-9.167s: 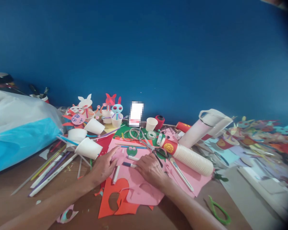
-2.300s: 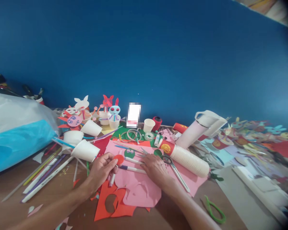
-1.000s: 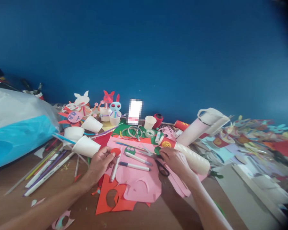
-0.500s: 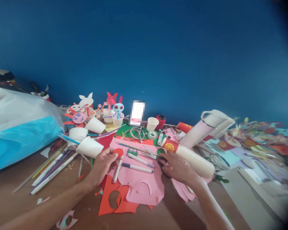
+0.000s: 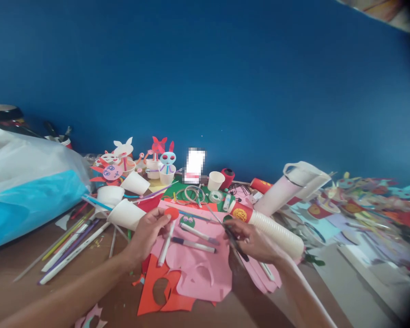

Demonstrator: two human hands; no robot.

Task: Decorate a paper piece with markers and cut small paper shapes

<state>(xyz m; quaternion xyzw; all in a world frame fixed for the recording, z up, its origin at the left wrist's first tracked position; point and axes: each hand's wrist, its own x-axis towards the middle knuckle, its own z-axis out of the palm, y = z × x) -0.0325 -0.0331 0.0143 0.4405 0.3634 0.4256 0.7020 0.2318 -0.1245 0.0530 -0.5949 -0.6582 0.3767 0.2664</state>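
My left hand (image 5: 150, 232) pinches a round red paper disc (image 5: 171, 213) between thumb and fingers. Scissors with dark handles (image 5: 237, 246) are gripped in my right hand (image 5: 251, 239), their blades pointing up and left toward the middle. Between the two hands lies pink paper (image 5: 205, 282) with cut-out shapes. On it rest a white marker with a dark cap (image 5: 194, 244), other white markers and a green disc with two drawn eyes (image 5: 187, 221). Another green disc (image 5: 227, 219) is partly hidden by my right fingers. Red paper with a round hole (image 5: 146, 296) sticks out underneath.
A stack of paper cups (image 5: 276, 232) lies right of my right hand, before a leaning white jug (image 5: 280, 189). White cups (image 5: 126, 214) and several pens are at left, beside a plastic bag (image 5: 37, 177). Paper rabbit figures (image 5: 168, 159) stand in cups at the back.
My right hand has lifted the scissors from the paper, and their dark handles now show below the fingers. My left hand still holds the red disc. The view has shifted slightly.
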